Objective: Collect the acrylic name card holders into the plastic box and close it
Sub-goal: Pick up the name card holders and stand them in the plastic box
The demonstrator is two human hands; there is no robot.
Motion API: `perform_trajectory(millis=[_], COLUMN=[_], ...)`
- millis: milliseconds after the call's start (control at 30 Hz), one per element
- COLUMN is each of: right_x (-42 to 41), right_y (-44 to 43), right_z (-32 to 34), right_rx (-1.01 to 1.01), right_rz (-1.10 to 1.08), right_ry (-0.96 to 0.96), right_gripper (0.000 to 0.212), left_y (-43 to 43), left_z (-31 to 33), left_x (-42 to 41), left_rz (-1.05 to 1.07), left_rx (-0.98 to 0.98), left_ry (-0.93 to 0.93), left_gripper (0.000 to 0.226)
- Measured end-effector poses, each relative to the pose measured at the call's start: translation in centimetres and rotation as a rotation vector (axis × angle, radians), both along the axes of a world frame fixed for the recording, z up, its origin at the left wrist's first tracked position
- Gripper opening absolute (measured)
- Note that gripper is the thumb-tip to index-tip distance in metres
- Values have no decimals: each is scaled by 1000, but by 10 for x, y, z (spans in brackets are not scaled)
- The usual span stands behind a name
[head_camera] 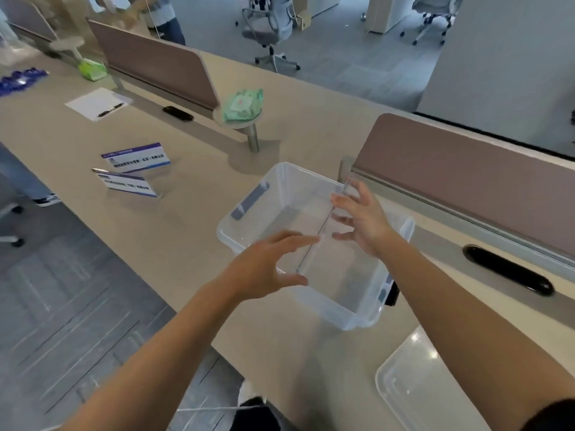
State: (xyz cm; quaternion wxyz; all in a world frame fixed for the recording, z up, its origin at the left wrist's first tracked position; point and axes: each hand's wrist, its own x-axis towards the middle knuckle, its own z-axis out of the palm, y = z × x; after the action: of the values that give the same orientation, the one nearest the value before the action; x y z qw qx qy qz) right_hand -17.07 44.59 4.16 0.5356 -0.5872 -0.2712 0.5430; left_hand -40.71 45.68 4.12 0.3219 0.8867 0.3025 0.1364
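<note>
**Now over the box: a clear holder between two spread grips**

Head view. A clear acrylic name card holder [306,256] is seen almost edge-on, as a thin dark line between the two hands, over the open plastic box [323,306]. The left grip [273,269] is spread, with its forefinger reaching to the near half of that line. The right grip [362,222] is also spread, with its fingertips laid against the far half from the other side. The holder seems to be pressed lightly between straight fingers rather than pinched. Whether its lower edge has passed the rim cannot be told through the clear plastic.

The holder's long axis runs from near-left to far-right, crosswise to the box and roughly parallel to its grey-handled end walls. The drop is therefore judged to be straight down, and a slight turn may be needed if the holder is to lie flat.

Two more holders are set on the surface [174,231], well apart to the left of the box. One carded holder [137,157] stands farther off and another carded holder [129,183] lies nearer. Both lie on the left grip's side, so that hand is the nearer for the next reach. The box lid [413,387] lies on the surface to the near right, beside the right forearm, and has not yet been fitted.
</note>
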Motion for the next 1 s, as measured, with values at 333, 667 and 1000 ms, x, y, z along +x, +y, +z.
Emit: perform_trajectory(millis=[333, 667, 1000], right_x=[-35, -60, -60], right_y=[103, 152, 148], right_z=[-73, -147, -166], right_rx=[-187, -263, -261], right_rz=[-194, -165, -42], right_ry=[69, 77, -88], right_gripper=[87, 67, 82], left_y=[162, 215, 215], left_z=[-65, -107, -112], left_x=[-42, -30, -28], left_rz=[61, 202, 277], left_rx=[-33, -221, -289], left_ry=[-103, -7, -114], left_gripper=[68, 34, 27])
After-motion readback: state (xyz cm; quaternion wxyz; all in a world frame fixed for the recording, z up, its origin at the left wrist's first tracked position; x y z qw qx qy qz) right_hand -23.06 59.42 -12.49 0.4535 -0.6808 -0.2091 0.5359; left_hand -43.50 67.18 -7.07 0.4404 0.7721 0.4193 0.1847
